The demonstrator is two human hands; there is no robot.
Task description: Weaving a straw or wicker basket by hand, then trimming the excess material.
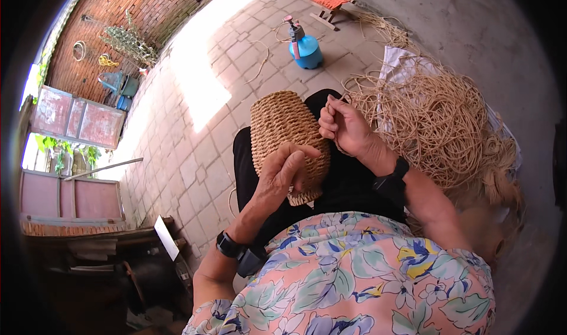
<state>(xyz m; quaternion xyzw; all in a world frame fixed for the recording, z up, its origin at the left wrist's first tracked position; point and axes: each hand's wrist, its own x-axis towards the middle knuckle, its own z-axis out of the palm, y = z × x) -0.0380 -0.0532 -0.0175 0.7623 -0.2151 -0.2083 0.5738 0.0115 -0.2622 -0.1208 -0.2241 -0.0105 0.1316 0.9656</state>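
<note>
While a heap of tan cord (434, 119) crowds the right side near the grey wall (490, 33), the paved floor (230, 51) lies open ahead and to the left, a blue sprayer (307, 54) standing beyond the knees. On the black trousers (354, 184) rests a rounded straw-coloured basket (282, 119), ridged in close rows; the left hand (288, 168) curls over it, its grip unclear, while the right hand (348, 127) pinches a thin strand (338, 148).

far: blue spray bottle (307, 54) | far right: low orange-topped stool (329, 0) | far left: brick wall (133, 7), leafy plant (131, 43)
</note>
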